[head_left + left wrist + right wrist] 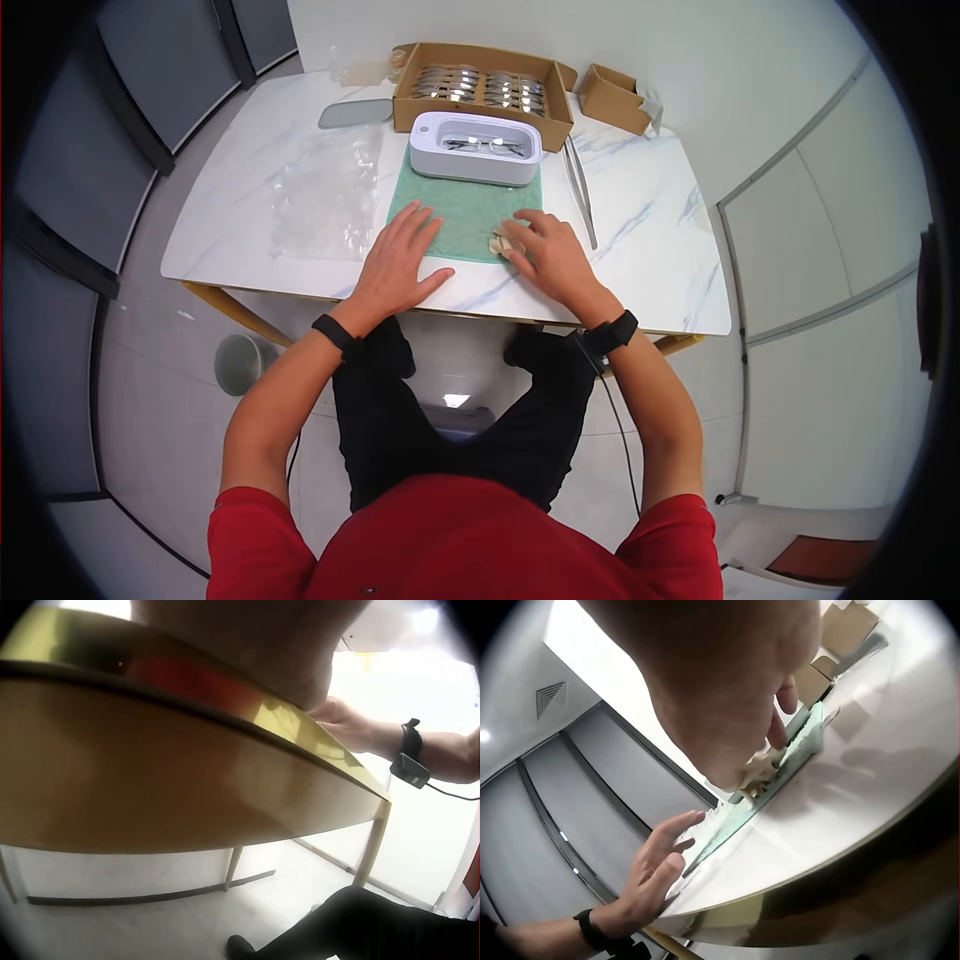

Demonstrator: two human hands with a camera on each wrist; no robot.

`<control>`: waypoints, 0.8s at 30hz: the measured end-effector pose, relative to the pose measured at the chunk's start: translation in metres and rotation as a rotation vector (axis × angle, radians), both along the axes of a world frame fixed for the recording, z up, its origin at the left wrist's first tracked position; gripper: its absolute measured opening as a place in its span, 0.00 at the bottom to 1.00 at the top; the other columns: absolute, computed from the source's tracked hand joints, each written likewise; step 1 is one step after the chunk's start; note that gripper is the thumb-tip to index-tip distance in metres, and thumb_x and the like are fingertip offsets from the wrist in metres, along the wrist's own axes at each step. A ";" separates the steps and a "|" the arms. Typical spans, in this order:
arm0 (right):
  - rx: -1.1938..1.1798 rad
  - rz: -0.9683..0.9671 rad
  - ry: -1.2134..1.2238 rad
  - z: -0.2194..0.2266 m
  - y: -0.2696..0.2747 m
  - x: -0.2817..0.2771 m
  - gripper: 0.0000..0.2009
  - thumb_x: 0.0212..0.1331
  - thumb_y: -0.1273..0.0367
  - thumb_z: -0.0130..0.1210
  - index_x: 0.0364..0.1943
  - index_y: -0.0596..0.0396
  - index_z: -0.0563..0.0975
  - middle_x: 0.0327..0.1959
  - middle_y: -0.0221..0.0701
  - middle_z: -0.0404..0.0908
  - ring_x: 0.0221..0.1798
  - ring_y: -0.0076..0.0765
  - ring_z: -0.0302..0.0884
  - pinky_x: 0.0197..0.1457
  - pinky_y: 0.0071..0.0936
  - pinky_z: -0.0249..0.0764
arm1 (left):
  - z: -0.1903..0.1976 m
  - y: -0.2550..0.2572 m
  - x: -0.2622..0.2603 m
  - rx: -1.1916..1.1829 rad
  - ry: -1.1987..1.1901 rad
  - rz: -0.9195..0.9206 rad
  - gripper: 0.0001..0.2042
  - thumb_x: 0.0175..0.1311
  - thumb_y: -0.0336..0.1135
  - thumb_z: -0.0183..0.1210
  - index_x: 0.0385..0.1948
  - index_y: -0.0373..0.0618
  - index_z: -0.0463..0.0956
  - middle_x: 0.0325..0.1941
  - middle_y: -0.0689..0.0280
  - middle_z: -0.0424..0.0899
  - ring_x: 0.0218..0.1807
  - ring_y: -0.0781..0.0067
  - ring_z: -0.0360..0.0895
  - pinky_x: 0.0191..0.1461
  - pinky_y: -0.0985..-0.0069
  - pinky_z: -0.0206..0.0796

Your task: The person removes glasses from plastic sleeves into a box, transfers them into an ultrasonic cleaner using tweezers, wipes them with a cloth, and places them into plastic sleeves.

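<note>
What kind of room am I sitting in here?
Perhaps a small workroom or a shop's back room for glasses care: a cleaner with glasses inside, a box with rows of what look like more glasses, and tweezers on the table.

Matt cardboard box [420,118], smooth white plastic cleaner [470,168], fuzzy green cloth [450,205].

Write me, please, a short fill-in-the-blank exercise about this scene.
The pale lilac rectangular plastic basin holds a pair of ____.
Beneath it lies a rectangular cloth coloured ____.
The small crumpled beige item is at the fingers of the ____ hand.

Missing words: glasses; green; right.
</note>
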State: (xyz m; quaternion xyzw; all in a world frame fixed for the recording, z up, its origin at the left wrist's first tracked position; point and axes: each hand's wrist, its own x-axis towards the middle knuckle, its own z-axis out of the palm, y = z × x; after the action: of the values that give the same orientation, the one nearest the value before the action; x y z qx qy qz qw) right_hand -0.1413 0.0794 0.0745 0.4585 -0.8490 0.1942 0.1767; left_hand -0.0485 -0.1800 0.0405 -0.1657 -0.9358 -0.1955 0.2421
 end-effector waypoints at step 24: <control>-0.315 -0.790 -0.712 -0.008 0.108 -0.100 0.14 0.62 0.71 0.49 0.49 0.63 0.76 0.30 0.34 0.79 0.27 0.27 0.78 0.22 0.24 0.72 | -0.010 -0.003 0.001 0.046 -0.008 0.024 0.30 0.57 0.48 0.65 0.56 0.36 0.72 0.62 0.51 0.71 0.72 0.49 0.59 0.71 0.58 0.58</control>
State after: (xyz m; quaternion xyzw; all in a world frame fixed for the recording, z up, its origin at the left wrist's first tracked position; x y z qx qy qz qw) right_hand -0.2415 0.1876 0.0665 -0.0207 -0.9245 0.3806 0.0047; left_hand -0.0472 -0.1829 0.0308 -0.1479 -0.9340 -0.2149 0.2443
